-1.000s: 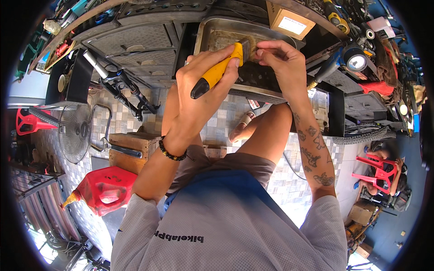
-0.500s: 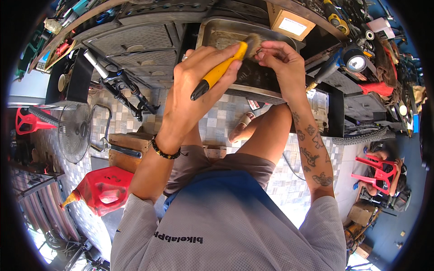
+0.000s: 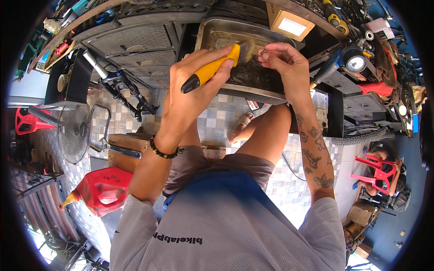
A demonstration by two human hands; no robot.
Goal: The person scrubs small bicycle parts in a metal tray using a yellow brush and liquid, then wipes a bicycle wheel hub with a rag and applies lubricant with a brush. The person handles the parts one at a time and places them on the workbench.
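My left hand (image 3: 192, 77) is wrapped round the yellow handle of a paintbrush (image 3: 212, 67), which has a black end. Its bristles point right, over a metal tray (image 3: 208, 34) that has dark liquid in its bottom. My right hand (image 3: 285, 63) pinches a small dark part (image 3: 262, 53) between thumb and fingertips, just right of the bristles. That part is too small to name. Brush and part are both held above the tray, a little apart from each other.
A cardboard box (image 3: 289, 25) stands behind the tray's right end. Left of my arms are a bicycle fork (image 3: 120, 86), a fan (image 3: 77, 131) and a red jug (image 3: 103, 189). A round gauge (image 3: 356, 62) stands to the right. At far right a person sits by a red stool (image 3: 375, 171).
The brush has moved slightly left and down, away from the small part. My right hand has shifted a little to the right, still pinching it.
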